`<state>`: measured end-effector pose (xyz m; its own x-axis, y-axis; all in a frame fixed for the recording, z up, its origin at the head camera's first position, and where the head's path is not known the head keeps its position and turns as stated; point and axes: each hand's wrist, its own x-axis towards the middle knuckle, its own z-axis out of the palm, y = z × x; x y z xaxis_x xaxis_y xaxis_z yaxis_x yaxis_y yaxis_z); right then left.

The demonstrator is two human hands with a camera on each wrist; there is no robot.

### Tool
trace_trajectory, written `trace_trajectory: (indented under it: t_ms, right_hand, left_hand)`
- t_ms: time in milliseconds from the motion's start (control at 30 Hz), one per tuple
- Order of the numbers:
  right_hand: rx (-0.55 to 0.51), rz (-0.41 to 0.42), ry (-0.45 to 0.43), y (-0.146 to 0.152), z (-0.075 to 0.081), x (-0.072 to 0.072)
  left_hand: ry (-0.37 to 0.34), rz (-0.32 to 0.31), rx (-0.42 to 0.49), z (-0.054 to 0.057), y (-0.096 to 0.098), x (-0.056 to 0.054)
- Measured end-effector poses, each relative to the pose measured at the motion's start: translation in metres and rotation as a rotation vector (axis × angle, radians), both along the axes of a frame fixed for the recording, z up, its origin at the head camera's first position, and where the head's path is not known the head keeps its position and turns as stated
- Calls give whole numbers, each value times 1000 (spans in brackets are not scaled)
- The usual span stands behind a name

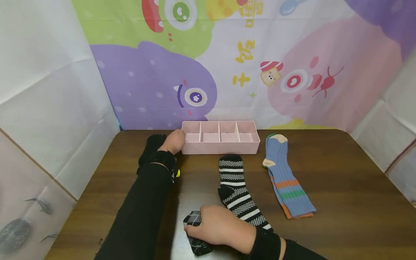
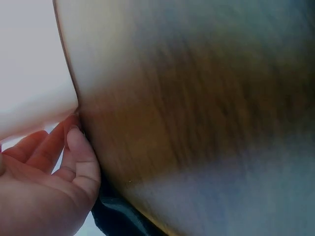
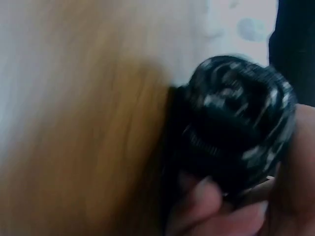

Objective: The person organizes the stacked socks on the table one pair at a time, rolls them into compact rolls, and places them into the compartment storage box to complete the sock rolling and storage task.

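Note:
A pink storage box [image 1: 221, 148] with several compartments stands at the back of the table. My left hand [image 1: 173, 142] is at its left end, and in the left wrist view the fingertips [image 2: 74, 123] touch the box's lower edge. My right hand [image 1: 221, 225] grips a black-and-grey plaid sock [image 1: 195, 218] low over the table front. In the right wrist view the sock [image 3: 236, 113] is rolled up, its spiral end showing, with fingers and thumb around it. Black-and-white striped socks [image 1: 238, 184] lie flat just beyond the right hand, their cuff partly hidden by the wrist.
Blue socks [image 1: 289, 180] with orange and green bands lie on the right side of the table. A black cloth item [image 1: 149, 148], partly hidden by my left arm, lies left of the box. Behind the brown table [image 1: 341, 202] hangs a cartoon-printed cloth [image 1: 227, 72].

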<state>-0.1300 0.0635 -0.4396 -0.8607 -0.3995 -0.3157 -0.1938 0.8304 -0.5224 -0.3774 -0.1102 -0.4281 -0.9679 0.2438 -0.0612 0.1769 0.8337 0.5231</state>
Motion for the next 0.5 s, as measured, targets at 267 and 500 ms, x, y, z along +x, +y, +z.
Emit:
trace_trajectory:
  t_ms: [267,500]
  right_hand:
    - [-115,121,-244,13,2,-17]
    - [-128,131,-194,19,9,-37]
  left_hand:
    - [14,-41,-28,-4,2,4]
    - [-63,62,66,0,1,1]
